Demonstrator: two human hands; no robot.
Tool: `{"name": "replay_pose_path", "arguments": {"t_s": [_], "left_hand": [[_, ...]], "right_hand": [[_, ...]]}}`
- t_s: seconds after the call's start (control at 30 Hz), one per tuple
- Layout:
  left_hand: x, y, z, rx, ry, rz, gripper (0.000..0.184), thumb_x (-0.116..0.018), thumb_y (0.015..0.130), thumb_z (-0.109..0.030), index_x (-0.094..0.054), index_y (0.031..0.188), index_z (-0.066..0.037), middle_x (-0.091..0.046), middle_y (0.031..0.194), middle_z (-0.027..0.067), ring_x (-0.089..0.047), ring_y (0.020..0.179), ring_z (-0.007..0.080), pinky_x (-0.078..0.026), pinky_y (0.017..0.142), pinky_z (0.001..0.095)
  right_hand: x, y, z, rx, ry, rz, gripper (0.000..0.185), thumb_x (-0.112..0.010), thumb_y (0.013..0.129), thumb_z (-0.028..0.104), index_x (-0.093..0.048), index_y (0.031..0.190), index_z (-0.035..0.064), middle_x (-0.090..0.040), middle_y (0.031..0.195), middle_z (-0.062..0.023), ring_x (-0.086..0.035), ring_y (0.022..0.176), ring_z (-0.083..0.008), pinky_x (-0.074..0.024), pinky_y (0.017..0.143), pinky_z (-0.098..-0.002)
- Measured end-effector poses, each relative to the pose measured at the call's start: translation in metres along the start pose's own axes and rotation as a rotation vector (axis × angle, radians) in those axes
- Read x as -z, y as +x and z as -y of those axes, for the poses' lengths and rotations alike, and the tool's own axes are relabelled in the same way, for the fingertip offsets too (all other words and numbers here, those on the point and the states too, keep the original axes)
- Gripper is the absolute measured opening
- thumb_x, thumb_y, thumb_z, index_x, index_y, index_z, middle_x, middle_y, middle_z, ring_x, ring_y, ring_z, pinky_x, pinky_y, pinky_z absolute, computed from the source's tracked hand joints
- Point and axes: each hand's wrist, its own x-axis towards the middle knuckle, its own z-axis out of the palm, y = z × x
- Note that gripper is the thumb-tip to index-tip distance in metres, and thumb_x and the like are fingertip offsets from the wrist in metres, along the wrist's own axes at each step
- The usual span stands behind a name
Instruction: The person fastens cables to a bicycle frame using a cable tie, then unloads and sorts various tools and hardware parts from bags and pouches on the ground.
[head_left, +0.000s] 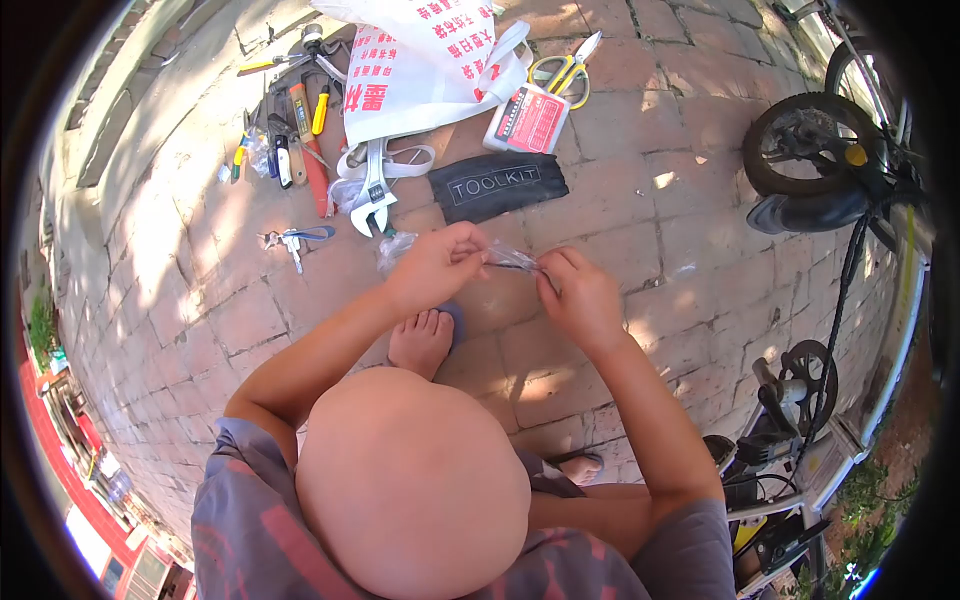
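Where tools are spread ahead, a black TOOLKIT pouch (500, 187), wrench (375, 192), white bag w/ red print (425, 75) and yellow-handled scissors (568, 72) are seen; the R side is taken up by a bike wheel (800, 142). Sun-dappled brick paving (690, 315) is shown outdoors. A crinkled, clear plastic packet (510, 257) is held btwn both hands, above the bricks: one end is pinched by L hand (438, 268), the other by R hand (583, 300), fingertips closed.
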Motion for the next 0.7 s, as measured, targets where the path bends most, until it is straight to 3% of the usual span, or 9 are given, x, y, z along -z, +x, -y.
{"name": "replay_pose_path", "arguments": {"t_s": [0.27,0.37,0.47,0.53,0.63,0.7], "left_hand": [[0.004,-0.007,-0.01,-0.09,0.382,0.073,0.016,-0.058,0.092,-0.008,-0.065,0.105,-0.002,-0.067,0.091,0.0038,-0.061,0.075,0.0076,-0.05,0.067,0.0234],[0.0,-0.012,-0.015,-0.064,0.174,-0.001,0.018,-0.062,0.091,-0.018,-0.07,0.101,-0.005,-0.065,0.076,0.005,-0.057,0.065,0.0117,-0.047,0.06,0.0259],[0.005,-0.012,-0.017,0.063,0.008,0.065,0.02,-0.062,0.091,-0.019,-0.069,0.104,-0.005,-0.066,0.083,0.007,-0.057,0.066,0.0125,-0.047,0.061,0.0269],[0.008,-0.01,-0.012,-0.118,0.173,0.026,0.02,-0.062,0.091,-0.02,-0.07,0.103,-0.006,-0.066,0.09,0.0072,-0.058,0.074,0.0137,-0.047,0.067,0.0283],[0.013,-0.006,-0.01,-0.336,0.308,0.008,0.018,-0.063,0.091,-0.018,-0.07,0.102,-0.005,-0.064,0.097,0.0058,-0.056,0.089,0.015,-0.046,0.075,0.0284],[0.017,-0.005,-0.007,-0.421,0.337,0.008,0.018,-0.063,0.091,-0.018,-0.07,0.102,-0.006,-0.064,0.099,0.0054,-0.056,0.096,0.0167,-0.045,0.08,0.0296]], "right_hand": [[0.006,-0.001,0.001,0.014,0.102,0.063,0.01,-0.068,0.078,0.01,-0.064,0.086,0.0066,-0.062,0.089,-0.0084,-0.062,0.068,-0.0295,-0.0514,0.06,-0.0382],[0.002,0.002,0.005,-0.075,0.265,0.11,0.012,-0.067,0.078,0.006,-0.065,0.09,0.0052,-0.063,0.089,-0.0087,-0.062,0.066,-0.0255,-0.0506,0.059,-0.0343],[0.001,0.004,-0.001,-0.163,0.418,0.098,0.013,-0.067,0.08,0.004,-0.066,0.093,0.0048,-0.064,0.085,-0.0075,-0.061,0.063,-0.0188,-0.0486,0.057,-0.0287],[0.003,0.007,-0.001,-0.165,0.503,0.056,0.011,-0.067,0.082,0.003,-0.067,0.093,0.0039,-0.064,0.083,-0.0059,-0.058,0.061,-0.0134,-0.0462,0.055,-0.0251],[0.006,0.009,0.005,-0.403,0.808,0.041,0.008,-0.068,0.084,0.005,-0.067,0.092,0.003,-0.062,0.078,-0.0018,-0.052,0.06,-0.0068,-0.0417,0.052,-0.0219],[0.006,0.009,-0.004,-0.49,0.834,0.154,0.006,-0.068,0.084,0.006,-0.067,0.09,0.0033,-0.061,0.075,0.0008,-0.05,0.06,-0.0045,-0.0392,0.051,-0.0209]]}}
